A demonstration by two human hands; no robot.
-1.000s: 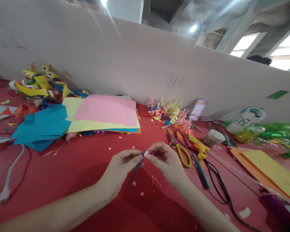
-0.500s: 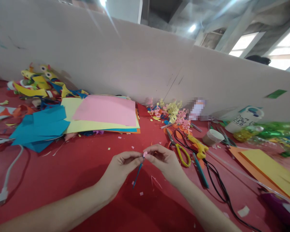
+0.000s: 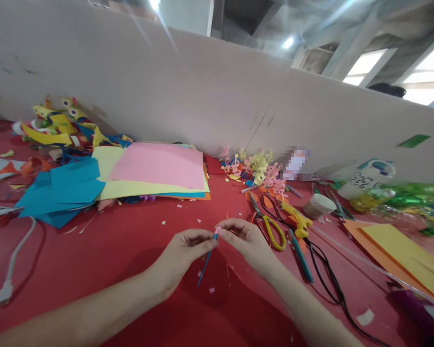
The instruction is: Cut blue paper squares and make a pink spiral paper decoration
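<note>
My left hand pinches blue stick; right hand pinches pink paper at its 12 o'clock tip. I'd roll slow, tight.

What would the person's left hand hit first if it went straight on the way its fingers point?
Almost at once the right hand: the left hand, pinching a thin blue stick, points at the small pink paper piece that the right hand grips. They look nearly touching, though depth is unclear.
</note>
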